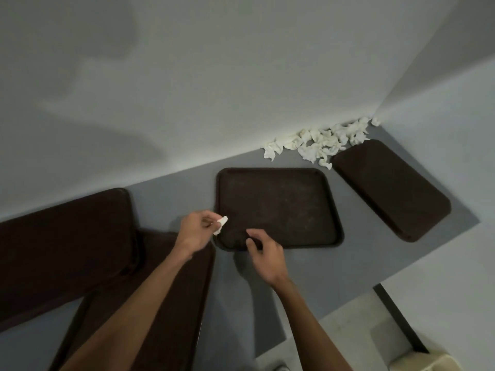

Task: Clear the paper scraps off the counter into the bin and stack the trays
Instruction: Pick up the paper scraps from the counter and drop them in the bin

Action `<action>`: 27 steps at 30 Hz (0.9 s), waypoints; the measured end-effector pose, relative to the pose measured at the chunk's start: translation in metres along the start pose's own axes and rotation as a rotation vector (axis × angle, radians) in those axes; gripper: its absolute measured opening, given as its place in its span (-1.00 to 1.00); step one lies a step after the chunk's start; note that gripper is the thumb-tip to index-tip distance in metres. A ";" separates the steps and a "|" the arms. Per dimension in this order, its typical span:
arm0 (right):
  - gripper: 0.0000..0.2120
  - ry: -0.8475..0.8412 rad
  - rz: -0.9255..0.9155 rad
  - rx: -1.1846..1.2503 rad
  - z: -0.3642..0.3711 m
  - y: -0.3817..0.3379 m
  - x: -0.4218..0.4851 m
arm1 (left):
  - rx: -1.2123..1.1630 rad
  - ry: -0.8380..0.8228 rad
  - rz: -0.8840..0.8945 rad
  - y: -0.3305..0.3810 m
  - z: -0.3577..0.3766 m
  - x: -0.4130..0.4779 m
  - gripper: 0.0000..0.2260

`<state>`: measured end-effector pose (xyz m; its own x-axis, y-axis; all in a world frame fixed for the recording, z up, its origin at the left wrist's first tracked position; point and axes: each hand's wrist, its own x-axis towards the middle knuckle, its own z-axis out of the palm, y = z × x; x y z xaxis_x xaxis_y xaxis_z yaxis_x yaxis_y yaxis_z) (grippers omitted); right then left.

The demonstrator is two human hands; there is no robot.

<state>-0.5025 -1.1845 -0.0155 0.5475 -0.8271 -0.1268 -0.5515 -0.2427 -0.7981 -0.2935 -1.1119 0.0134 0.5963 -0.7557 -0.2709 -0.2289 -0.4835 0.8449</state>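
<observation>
Scraps: pile of paper scraps [321, 141] lies at upper right of centre, against the wall, touching the right tray [391, 188].
Left hand [195, 231]: pinches one small scrap [221, 224] between fingertips, likely bound for the bin.
Right hand [263, 253]: loosely curled, holding nothing, over the middle tray [278, 207] near edge.
Left trays [67, 242]: two overlap at lower left, unstacked.
Bin [428, 362]: pale corner at lower right, probably.

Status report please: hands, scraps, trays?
Left hand pinching one paper scrap. Right hand open over middle tray. Scrap pile at wall. Trays unstacked.
</observation>
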 end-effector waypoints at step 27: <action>-0.82 0.125 -0.123 0.026 -0.305 0.109 0.020 | 0.384 0.040 0.177 0.182 0.207 0.103 -0.74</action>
<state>-0.7435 -1.3825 0.0750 0.5265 -0.8489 0.0456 -0.4675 -0.3340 -0.8185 -0.4336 -1.3693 0.0440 0.5496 -0.8277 -0.1131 -0.5960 -0.4833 0.6413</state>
